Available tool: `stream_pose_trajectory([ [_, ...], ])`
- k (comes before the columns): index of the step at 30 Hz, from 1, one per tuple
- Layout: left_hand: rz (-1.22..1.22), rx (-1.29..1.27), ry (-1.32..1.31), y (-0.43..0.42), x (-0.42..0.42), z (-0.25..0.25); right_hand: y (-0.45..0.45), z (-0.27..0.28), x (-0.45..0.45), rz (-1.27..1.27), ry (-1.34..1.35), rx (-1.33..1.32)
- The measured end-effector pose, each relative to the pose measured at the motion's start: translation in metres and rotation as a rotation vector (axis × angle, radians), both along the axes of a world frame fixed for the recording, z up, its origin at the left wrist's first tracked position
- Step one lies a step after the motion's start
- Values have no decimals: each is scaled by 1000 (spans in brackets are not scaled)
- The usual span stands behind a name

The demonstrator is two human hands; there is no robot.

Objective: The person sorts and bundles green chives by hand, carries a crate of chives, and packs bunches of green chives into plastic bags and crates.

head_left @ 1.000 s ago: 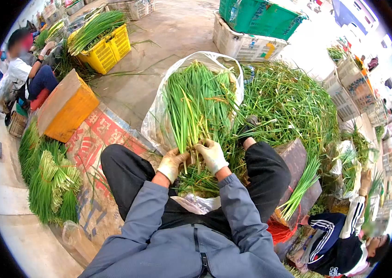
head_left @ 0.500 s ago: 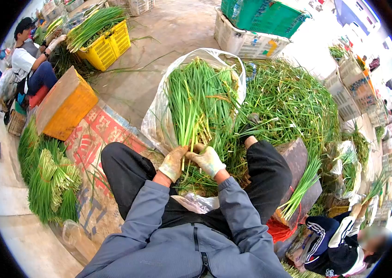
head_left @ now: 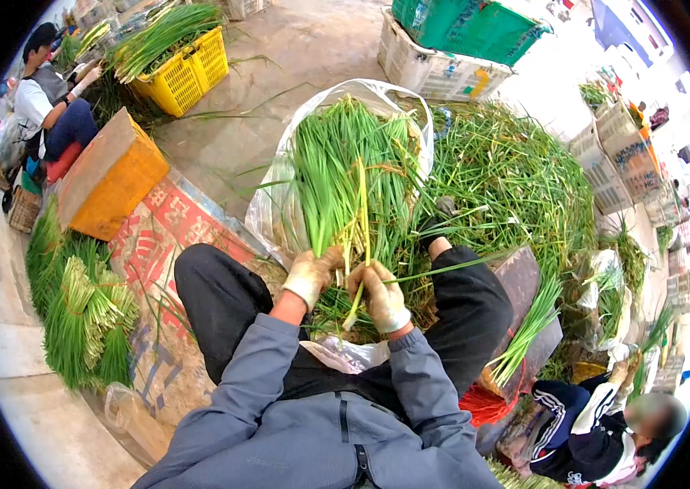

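"Hands: what's each one doing?"

"Left hand [head_left: 310, 275], gloved, clenched around the lower part of some green stalks [head_left: 322, 213]. Right hand [head_left: 381, 300], gloved too, pinching a thin stalk [head_left: 354, 313] with a pale end. Both at the near side of the plastic bag [head_left: 267, 208], which holds heaped greens [head_left: 385, 151]."

"Risks?"

"Slack left grip: stalks slip back among the heaped greens. Hard tug on the right: thin stalk may snap. Long green leaf [head_left: 443, 270] sticks out sideways over the right knee [head_left: 473, 293]; could snag on the trousers."

"Unclear bits?"

"Stalk parts inside the left fist, hidden. Bunch looks motion-blurred, tips merge with the heap, no count possible. Can't tell if the yellow blade [head_left: 363, 204] and that leaf belong to the pinched stalk. Green crate [head_left: 463, 33] cut off up top. Co-worker's hands [head_left: 90, 73], far left: too small to read."
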State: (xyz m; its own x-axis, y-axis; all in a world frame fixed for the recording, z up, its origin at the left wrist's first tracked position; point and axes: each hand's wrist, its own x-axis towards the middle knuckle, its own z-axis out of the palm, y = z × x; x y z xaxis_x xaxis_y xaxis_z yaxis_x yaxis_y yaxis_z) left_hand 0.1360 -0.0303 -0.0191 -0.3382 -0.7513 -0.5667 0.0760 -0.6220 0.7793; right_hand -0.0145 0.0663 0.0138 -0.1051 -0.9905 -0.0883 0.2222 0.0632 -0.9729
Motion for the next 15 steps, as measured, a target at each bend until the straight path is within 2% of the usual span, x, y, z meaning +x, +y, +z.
stream_pose_trajectory([
  [2,-102,-84,-159,-1,-10,0,6,3,11,65,44,-28],
  [3,-10,-46,-194,1,-16,18,11,13,10,109,-21,25],
  [4,-9,-47,-192,0,-15,18,23,26,9,59,-353,167],
  [6,168,76,-55,-2,-6,10,38,55,-9,-5,-519,-99],
  [8,162,70,42,5,2,-2,34,91,-27,-219,-620,-180],
  [9,94,94,105,10,3,2,29,96,-42,-261,-475,-93],
  [10,20,117,168,16,2,4,18,89,-52,-330,-218,86],
  [12,-115,78,227,27,7,-3,-4,67,-57,-156,104,255],
  [14,-71,61,200,39,5,5,-19,20,-46,-30,372,226],
  [15,-68,59,197,40,6,4,-26,2,-37,-16,394,174],
])
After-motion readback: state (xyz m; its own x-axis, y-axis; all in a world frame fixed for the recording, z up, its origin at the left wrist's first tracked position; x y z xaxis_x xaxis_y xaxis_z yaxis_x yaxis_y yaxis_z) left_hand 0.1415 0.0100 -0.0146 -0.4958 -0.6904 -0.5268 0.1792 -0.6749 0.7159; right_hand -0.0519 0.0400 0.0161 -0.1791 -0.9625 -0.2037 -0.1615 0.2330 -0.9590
